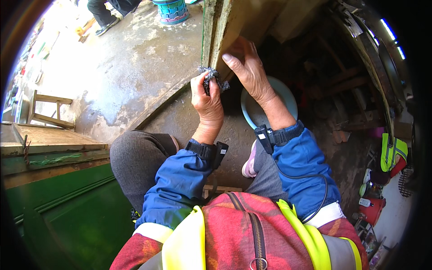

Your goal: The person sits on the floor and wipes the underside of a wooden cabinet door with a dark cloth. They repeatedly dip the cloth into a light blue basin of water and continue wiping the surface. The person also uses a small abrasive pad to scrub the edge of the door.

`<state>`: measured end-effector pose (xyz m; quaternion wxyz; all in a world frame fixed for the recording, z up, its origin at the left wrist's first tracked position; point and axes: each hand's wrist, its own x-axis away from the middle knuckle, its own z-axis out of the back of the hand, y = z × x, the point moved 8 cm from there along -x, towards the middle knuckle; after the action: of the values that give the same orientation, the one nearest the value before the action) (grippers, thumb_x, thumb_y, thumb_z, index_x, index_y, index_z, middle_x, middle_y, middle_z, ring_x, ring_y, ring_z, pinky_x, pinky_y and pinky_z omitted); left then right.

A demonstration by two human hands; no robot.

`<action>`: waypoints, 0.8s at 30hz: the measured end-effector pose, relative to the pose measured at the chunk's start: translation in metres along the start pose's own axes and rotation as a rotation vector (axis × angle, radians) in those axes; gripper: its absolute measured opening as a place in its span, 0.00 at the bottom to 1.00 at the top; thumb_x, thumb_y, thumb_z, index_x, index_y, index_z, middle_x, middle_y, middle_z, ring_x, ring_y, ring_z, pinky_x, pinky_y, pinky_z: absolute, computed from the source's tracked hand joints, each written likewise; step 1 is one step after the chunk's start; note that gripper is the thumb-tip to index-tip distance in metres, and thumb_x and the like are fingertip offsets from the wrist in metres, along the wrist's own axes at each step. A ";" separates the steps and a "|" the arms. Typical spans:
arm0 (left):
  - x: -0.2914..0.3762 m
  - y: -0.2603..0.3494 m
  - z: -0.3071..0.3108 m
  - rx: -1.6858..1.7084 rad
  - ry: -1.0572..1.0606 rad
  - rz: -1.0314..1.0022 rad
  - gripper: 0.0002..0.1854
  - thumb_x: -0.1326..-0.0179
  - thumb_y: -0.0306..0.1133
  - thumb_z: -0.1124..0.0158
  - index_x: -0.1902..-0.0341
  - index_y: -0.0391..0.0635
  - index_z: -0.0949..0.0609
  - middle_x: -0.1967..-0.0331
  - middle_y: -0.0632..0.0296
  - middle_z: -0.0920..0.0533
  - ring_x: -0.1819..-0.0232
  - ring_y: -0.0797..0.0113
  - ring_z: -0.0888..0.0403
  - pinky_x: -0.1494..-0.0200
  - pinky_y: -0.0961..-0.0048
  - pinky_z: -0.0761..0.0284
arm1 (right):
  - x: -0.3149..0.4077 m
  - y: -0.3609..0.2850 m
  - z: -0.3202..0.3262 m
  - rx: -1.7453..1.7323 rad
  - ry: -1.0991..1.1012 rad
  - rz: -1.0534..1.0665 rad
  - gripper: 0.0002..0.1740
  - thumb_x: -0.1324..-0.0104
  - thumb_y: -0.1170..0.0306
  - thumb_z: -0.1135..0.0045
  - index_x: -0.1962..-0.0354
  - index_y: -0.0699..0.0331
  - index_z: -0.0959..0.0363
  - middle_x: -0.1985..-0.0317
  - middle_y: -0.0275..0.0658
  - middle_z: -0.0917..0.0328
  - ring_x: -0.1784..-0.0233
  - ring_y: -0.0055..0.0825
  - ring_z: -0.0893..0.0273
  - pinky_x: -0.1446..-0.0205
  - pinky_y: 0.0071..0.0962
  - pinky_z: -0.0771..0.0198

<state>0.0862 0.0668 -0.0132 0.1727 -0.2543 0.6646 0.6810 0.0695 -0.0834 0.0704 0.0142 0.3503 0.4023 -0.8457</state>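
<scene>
A clump of metal scouring wool is pinched between the thumb and fingers of my left hand. It touches the lower end of an upright wooden door or panel edge, whose wood looks worn. On the other side of that edge is my right hand, fingers spread and thumb raised, with nothing seen in it; its fingertips are in shadow near the panel's face. Below my right forearm, a pale blue basin stands on the floor, partly hidden by the arm.
A raised sill crosses the wet concrete floor. At left are a wooden stool and a green door panel. A colourful basket and another person's leg are at the top. A red bucket stands at right.
</scene>
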 end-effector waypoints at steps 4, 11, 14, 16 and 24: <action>0.007 -0.013 0.002 -0.074 -0.010 -0.031 0.10 0.40 0.23 0.39 0.54 0.43 0.24 0.63 0.55 0.21 0.61 0.60 0.20 0.56 0.70 0.24 | 0.001 0.003 -0.003 0.031 -0.031 -0.015 0.33 0.36 0.52 0.43 0.43 0.68 0.37 0.49 0.47 0.32 0.44 0.39 0.32 0.38 0.35 0.39; 0.032 -0.054 0.003 -0.201 -0.115 0.023 0.10 0.40 0.25 0.41 0.54 0.43 0.25 0.64 0.51 0.23 0.63 0.51 0.22 0.59 0.63 0.24 | 0.001 0.011 -0.003 -0.125 -0.006 -0.091 0.34 0.37 0.51 0.44 0.45 0.70 0.37 0.51 0.51 0.32 0.45 0.45 0.34 0.40 0.37 0.39; 0.045 -0.076 0.002 -0.268 -0.147 0.035 0.10 0.41 0.24 0.42 0.55 0.43 0.26 0.64 0.50 0.24 0.63 0.48 0.22 0.61 0.61 0.25 | 0.002 0.012 -0.004 -0.117 -0.004 -0.088 0.34 0.37 0.51 0.44 0.45 0.70 0.37 0.50 0.51 0.32 0.44 0.44 0.34 0.39 0.37 0.39; 0.056 -0.094 0.002 -0.265 -0.172 0.062 0.10 0.41 0.26 0.42 0.55 0.42 0.26 0.64 0.49 0.24 0.63 0.47 0.23 0.60 0.59 0.25 | 0.002 0.012 -0.004 -0.087 -0.006 -0.077 0.34 0.37 0.50 0.44 0.45 0.70 0.37 0.51 0.50 0.32 0.44 0.43 0.34 0.39 0.37 0.39; 0.097 -0.166 0.031 -0.405 -0.200 0.632 0.10 0.40 0.30 0.41 0.56 0.40 0.22 0.62 0.47 0.19 0.61 0.49 0.20 0.54 0.59 0.25 | 0.003 0.010 -0.001 -0.002 -0.034 -0.028 0.30 0.33 0.55 0.48 0.41 0.68 0.39 0.49 0.46 0.32 0.45 0.37 0.30 0.39 0.32 0.37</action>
<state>0.0988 0.0967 -0.2055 -0.0357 0.0017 0.5423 0.8394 0.0709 -0.0890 0.0612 0.0095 0.3303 0.4078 -0.8512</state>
